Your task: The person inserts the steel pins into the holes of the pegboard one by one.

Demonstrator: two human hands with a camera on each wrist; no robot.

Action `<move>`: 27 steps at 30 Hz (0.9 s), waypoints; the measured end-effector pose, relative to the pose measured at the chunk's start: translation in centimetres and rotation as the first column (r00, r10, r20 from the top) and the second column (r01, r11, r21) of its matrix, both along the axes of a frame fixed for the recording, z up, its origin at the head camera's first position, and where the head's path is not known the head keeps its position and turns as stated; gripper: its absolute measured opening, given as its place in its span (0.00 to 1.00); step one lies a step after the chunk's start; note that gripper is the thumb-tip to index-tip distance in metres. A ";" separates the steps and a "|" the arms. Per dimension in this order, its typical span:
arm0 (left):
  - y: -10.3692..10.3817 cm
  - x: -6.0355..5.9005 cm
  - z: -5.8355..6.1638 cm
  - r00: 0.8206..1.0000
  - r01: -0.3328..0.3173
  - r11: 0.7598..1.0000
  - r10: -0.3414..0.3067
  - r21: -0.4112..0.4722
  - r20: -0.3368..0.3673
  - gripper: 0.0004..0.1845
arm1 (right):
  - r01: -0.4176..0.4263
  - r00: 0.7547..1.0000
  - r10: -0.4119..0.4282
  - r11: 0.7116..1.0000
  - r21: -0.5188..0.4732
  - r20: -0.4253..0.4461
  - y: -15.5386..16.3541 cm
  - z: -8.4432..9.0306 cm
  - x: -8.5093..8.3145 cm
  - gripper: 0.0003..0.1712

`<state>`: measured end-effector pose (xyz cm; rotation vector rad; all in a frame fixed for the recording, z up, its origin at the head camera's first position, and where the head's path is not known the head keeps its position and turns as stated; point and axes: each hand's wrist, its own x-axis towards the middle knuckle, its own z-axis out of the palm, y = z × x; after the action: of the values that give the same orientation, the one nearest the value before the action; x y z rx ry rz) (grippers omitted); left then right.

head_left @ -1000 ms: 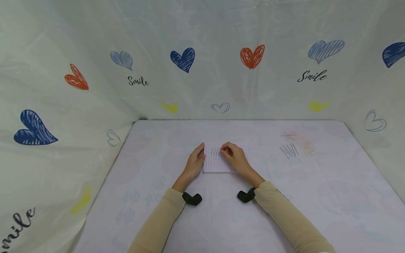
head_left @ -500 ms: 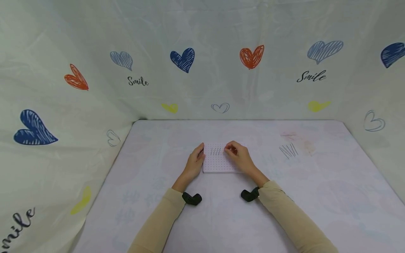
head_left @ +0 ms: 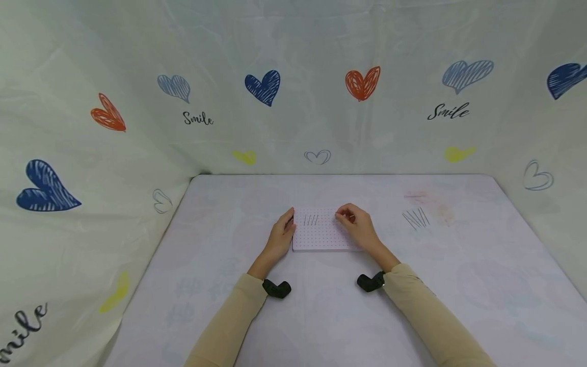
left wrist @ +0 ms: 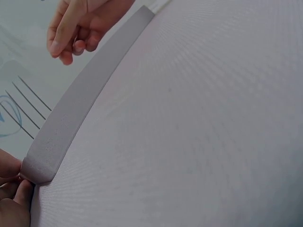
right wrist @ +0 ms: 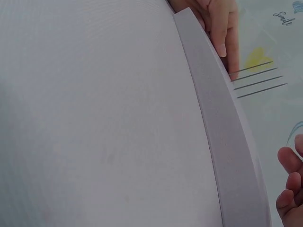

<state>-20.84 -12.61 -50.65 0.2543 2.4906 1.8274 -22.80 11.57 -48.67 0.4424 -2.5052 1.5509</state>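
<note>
- My left hand (head_left: 281, 235) rests against the left edge of the white pegboard (head_left: 321, 239), which lies flat mid-table (head_left: 321, 316); fingers look fairly straight.
- Four thin pins (head_left: 311, 219) stand in the board's far-left rows.
- My right hand (head_left: 358, 224) hovers over the right side, fingers curled, apparently holding nothing.
- Spare pins (head_left: 416, 218) lie well apart to the right.
- I'd brace the board firmly and grab one spare at a time.

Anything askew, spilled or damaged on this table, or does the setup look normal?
Nothing stands out. The pegboard lies flat and square to the table edge, four thin pins stand in a tidy row on it, and the spare pins lie grouped on the table. A faint reddish stain marks the cloth beyond them.
</note>
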 end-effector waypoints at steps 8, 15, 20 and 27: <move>0.0 0.0 0.1 1.000 0.008 1.000 -0.008 -0.003 -0.009 0.28 | 0.031 0.999 -0.031 1.000 -0.007 0.014 1.6 0.2 0.0 0.05; 0.1 0.0 0.0 1.000 0.001 1.000 -0.001 -0.021 -0.012 0.28 | 0.065 0.998 -0.066 0.998 0.012 0.019 3.1 0.3 0.0 0.06; 0.1 0.1 0.0 1.000 0.000 1.000 0.000 -0.019 -0.015 0.28 | 0.104 0.994 -0.105 0.994 0.035 0.021 4.1 0.3 0.1 0.07; 0.1 0.1 -0.1 1.000 -0.003 1.000 0.003 -0.022 -0.010 0.28 | 0.141 0.990 -0.141 0.989 0.049 0.002 5.9 0.1 0.1 0.07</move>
<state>-20.75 -12.56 -50.73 0.2595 2.5175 1.8031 -22.66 17.42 -48.58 0.2611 -2.5225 1.4430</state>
